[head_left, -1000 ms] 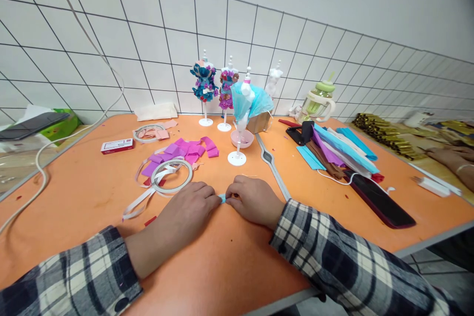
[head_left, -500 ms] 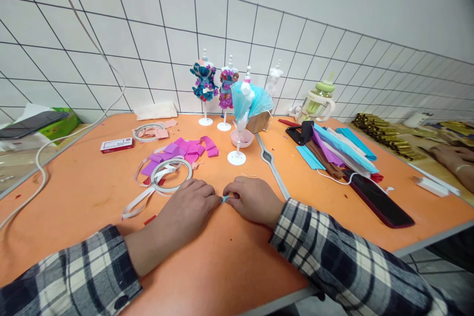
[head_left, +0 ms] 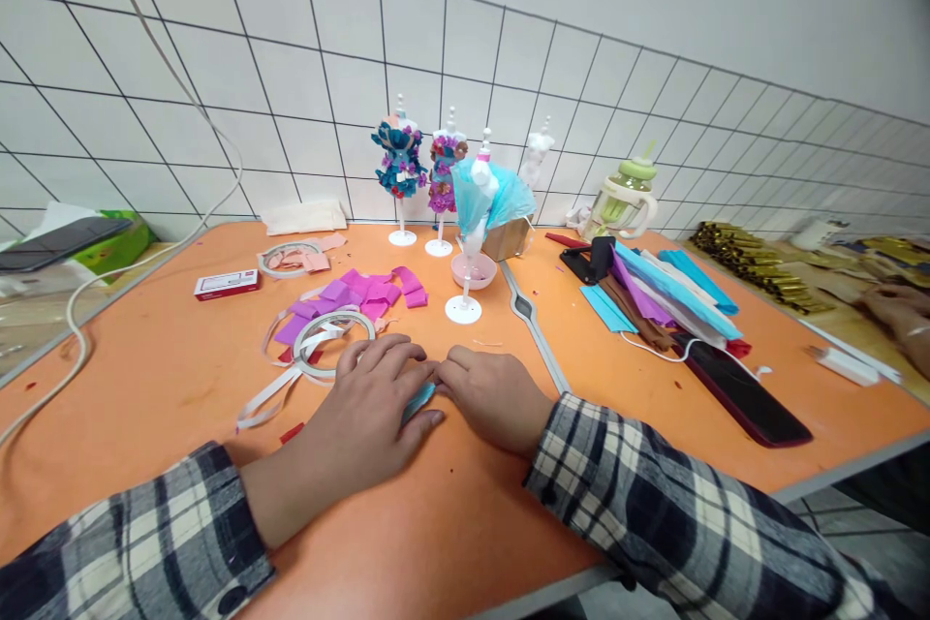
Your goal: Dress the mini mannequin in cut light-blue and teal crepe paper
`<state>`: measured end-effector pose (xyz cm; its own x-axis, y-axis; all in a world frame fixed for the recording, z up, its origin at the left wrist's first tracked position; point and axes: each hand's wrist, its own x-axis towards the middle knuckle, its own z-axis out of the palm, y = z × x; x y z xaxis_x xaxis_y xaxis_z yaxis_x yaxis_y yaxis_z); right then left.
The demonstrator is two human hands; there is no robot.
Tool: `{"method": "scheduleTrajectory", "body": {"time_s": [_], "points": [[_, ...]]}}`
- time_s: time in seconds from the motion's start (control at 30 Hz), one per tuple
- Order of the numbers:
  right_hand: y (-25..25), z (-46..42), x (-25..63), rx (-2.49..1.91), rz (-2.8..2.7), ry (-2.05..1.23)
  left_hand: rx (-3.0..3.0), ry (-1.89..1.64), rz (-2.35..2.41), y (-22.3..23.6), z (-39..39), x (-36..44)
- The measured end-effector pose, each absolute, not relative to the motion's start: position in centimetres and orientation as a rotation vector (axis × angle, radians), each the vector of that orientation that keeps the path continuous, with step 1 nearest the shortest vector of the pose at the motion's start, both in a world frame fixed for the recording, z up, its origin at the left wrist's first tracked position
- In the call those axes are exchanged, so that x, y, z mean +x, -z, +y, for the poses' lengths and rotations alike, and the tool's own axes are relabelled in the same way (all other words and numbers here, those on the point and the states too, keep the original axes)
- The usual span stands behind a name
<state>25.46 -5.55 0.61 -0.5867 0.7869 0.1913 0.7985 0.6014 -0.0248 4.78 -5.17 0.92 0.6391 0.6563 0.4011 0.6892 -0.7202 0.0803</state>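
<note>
Close to the table's near middle, both hands are at a small piece of light-blue crepe paper [head_left: 419, 401]. My left hand [head_left: 374, 402] curls over it, the paper showing between the fingers and the lowered thumb. Right beside it, my right hand [head_left: 494, 399] is closed with its fingertips at the paper's right end, which they mostly hide. Just beyond my left hand lie a roll of white tape [head_left: 310, 370] with a loose tail and several purple and magenta paper pieces [head_left: 345, 294]. Ahead stands a small white dress form [head_left: 465, 310] draped in light-blue material [head_left: 512, 199].
Two decorated dress forms [head_left: 399, 155] and a bare one [head_left: 539, 147] stand near the wall. A pink bowl [head_left: 486, 276] sits behind the draped form. On the right are folded coloured papers [head_left: 675, 286], a phone [head_left: 748, 397] and a bottle [head_left: 621, 203]. Another person's hand [head_left: 901, 315] shows far right.
My left thumb has moved down and away from the right fingertips, and more of the blue paper shows. My right hand has shifted slightly, its fingers more curled. The other person's hand has moved.
</note>
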Motion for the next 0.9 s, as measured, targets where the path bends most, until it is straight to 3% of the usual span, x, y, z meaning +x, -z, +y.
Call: {"method": "scheduleTrajectory", "body": {"time_s": [0.37,0.57,0.73,0.9], "points": [[-0.6,-5.8,25.2,-1.299,-2.675,0.106,-2.722,0.688,-1.046,-0.2,-4.5,4.4],[-1.1,-4.6,26.5,-1.214,-2.526,-0.206,-2.800,0.676,-1.006,-0.6,-4.1,4.0],[-1.9,-1.8,30.0,-1.502,-2.131,-0.209,-2.929,0.719,-1.100,-0.8,-4.0,3.8],[-1.3,-0.6,31.3,-1.586,-2.227,-0.199,-2.985,0.800,-1.105,-0.9,-4.0,4.0]]}}
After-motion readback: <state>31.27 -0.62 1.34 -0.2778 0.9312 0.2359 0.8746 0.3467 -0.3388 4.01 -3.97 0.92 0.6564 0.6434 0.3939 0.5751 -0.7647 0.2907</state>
